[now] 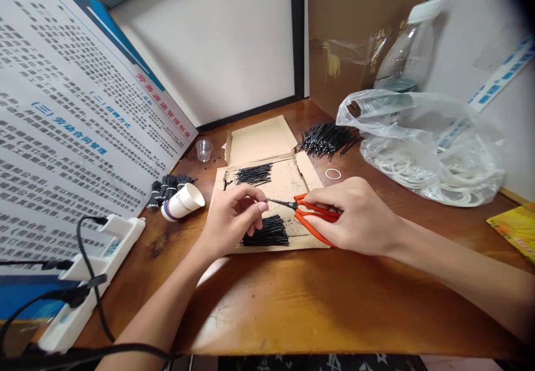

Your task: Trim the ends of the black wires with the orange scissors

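Observation:
Over a flattened cardboard sheet (pixel 238 142), my right hand (pixel 359 215) grips the orange handles of small scissors (pixel 320 215). Their dark blades point left and reach the fingertips of my left hand (pixel 234 215). That hand is pinched closed at the blade tips; whatever it holds is too small and covered to make out. Below my left fingers lies a row of short black wire-like pieces (pixel 270 232) on the cardboard. A second row of black pieces (pixel 253 174) lies farther back, with dark crumbs scattered to the right of it.
Behind right is a loose heap of black pieces (pixel 328 138), near a white ring (pixel 333 174) and a plastic bag of pale bands (pixel 422 159). To the left are a tipped paper cup (pixel 184 202), tied black bundles (pixel 167 187), a clear cup (pixel 204 150) and a power strip (pixel 92 282).

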Demonstrator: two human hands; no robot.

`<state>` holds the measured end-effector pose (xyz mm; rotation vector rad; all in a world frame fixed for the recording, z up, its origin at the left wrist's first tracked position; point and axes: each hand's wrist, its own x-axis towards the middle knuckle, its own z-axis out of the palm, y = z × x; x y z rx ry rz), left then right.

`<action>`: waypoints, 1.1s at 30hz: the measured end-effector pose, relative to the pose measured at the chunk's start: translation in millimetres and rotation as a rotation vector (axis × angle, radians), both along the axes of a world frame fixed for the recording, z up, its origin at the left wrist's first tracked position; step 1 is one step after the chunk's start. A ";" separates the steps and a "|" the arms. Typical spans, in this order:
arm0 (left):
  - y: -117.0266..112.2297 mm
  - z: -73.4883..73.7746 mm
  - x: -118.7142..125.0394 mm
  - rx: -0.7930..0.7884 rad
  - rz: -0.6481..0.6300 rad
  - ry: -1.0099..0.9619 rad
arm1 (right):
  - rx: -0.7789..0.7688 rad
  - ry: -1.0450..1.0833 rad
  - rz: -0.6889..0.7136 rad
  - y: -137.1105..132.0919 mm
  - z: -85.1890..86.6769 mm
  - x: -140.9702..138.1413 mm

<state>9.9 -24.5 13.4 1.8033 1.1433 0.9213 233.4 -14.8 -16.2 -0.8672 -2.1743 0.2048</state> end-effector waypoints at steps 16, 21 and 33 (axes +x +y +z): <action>0.2 -0.3 0.5 -0.016 -0.013 -0.021 | -0.014 0.013 -0.006 -0.3 1.6 -0.2; 0.4 -2.1 0.3 -0.019 -0.009 -0.015 | 0.009 0.032 0.008 0.8 -1.2 -1.1; -0.1 -0.7 0.1 0.003 -0.004 -0.020 | -0.010 0.027 -0.005 -0.4 0.3 -0.6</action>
